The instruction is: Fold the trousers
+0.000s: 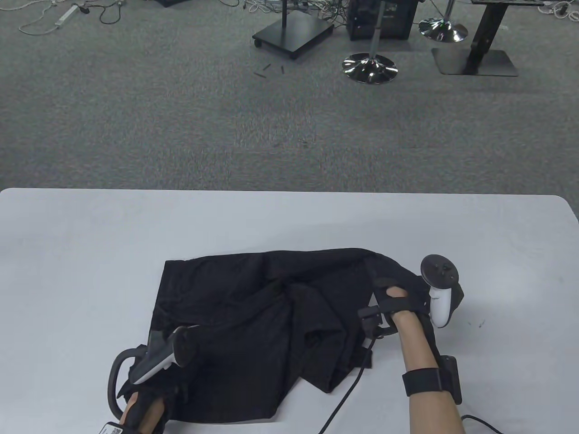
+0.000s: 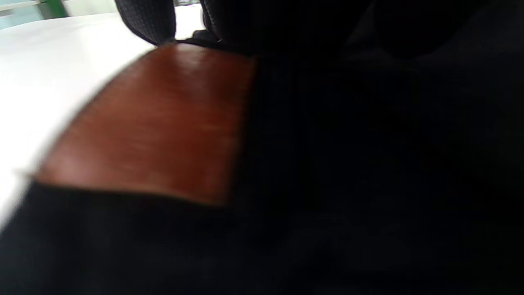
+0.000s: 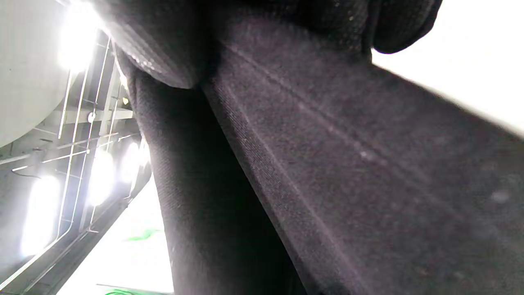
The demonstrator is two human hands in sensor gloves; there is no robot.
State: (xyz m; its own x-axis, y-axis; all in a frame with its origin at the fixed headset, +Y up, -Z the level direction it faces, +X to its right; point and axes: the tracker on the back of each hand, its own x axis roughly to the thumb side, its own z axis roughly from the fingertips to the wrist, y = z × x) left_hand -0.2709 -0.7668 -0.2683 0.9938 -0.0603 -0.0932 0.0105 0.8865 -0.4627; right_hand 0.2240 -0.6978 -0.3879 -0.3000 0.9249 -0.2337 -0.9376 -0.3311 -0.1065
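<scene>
White bench (image 1: 90,253), grey carpet beyond. Black trousers (image 1: 253,316) rumpled at near-centre. Right hand (image 1: 402,294) fingers (image 3: 163,49) pinching cloth edge; left hand (image 1: 154,361) on trousers, finger state unclear.

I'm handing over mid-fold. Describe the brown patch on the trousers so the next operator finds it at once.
Start at the white table, then the black trousers heaped at its near edge. In the left wrist view, the patch is a reddish-brown rectangle on the dark cloth beside bare tabletop, just below the gloved fingers: the only non-black part of the garment.
</scene>
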